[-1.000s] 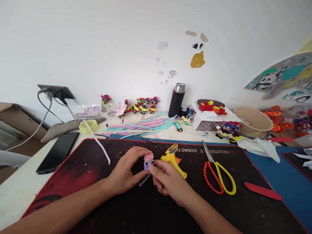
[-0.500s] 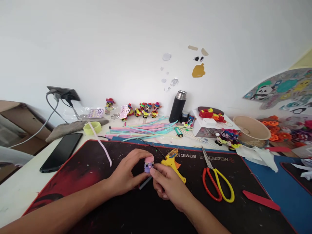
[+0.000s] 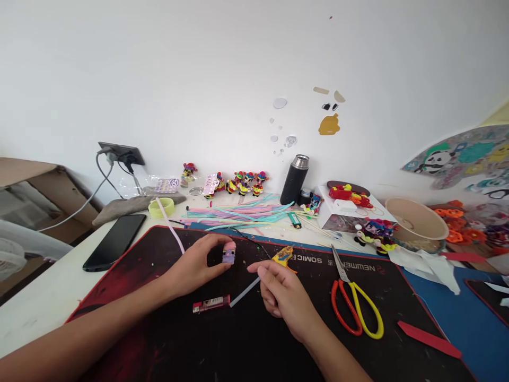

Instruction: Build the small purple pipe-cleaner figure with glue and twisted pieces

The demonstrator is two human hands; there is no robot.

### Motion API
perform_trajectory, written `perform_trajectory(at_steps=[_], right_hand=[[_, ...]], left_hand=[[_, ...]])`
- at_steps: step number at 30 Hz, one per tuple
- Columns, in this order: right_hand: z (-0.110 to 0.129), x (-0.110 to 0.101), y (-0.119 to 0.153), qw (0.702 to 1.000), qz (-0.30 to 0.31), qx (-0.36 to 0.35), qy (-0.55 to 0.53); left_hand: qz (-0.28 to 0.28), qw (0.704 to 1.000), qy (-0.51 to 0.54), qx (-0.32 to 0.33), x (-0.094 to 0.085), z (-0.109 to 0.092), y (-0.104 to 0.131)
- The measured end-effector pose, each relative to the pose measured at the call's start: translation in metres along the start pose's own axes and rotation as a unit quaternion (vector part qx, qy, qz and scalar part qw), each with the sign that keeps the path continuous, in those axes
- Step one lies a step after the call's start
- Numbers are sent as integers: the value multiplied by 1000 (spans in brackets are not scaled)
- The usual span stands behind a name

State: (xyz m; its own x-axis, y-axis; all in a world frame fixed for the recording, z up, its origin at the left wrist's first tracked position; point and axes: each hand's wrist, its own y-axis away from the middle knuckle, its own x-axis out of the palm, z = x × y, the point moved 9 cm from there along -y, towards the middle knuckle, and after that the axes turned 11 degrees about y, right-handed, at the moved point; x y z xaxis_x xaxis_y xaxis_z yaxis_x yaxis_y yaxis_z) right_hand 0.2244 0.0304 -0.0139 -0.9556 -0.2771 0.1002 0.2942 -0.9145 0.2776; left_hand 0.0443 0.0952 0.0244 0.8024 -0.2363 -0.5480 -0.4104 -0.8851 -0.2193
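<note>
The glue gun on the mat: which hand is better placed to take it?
Probably the right hand: it is free and beside the glue gun, while the left hand holds the small purple figure.

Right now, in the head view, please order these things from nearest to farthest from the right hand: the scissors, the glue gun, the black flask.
1. Glue gun: just behind the right hand, at its fingertips.
2. Scissors: to its right, on the black mat.
3. Black flask: far back, by the wall.

We see bright, even daylight, soft faint shadows, sharp focus at centre, and wide-angle bending at the edges.
</note>
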Motion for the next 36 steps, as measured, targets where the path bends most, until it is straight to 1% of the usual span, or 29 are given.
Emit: perform_trajectory(at_steps=[3, 7, 13, 21, 25, 28, 30, 33, 36], right_hand=[[1, -2, -1, 1000, -11, -4, 5], [2, -3, -3, 1000, -12, -11, 9], [1, -3, -4, 1000, -14, -7, 17], [0, -2, -2, 999, -13, -1, 34], [1, -1, -1, 999, -11, -1, 39], [2, -1, -1, 999, -10, -4, 38], [3, 1, -1, 999, -8, -5, 35], [3, 2, 0, 999, -6, -3, 32], [5, 3, 1, 999, -8, -6, 31]], left_hand=[[10, 999, -35, 17, 0, 0, 4], [-1, 998, -60, 34, -3, 1, 7], [-3, 995, -99, 20, 0, 11, 12], [14, 991, -131, 19, -1, 8, 10], [29, 989, -142, 42, -1, 0, 8], [28, 987, -144, 60, -1, -11, 4], [32, 985, -157, 67, 2, -20, 0], [52, 974, -204, 78, 14, -34, -8], [81, 959, -261, 75, 29, -40, -16]])
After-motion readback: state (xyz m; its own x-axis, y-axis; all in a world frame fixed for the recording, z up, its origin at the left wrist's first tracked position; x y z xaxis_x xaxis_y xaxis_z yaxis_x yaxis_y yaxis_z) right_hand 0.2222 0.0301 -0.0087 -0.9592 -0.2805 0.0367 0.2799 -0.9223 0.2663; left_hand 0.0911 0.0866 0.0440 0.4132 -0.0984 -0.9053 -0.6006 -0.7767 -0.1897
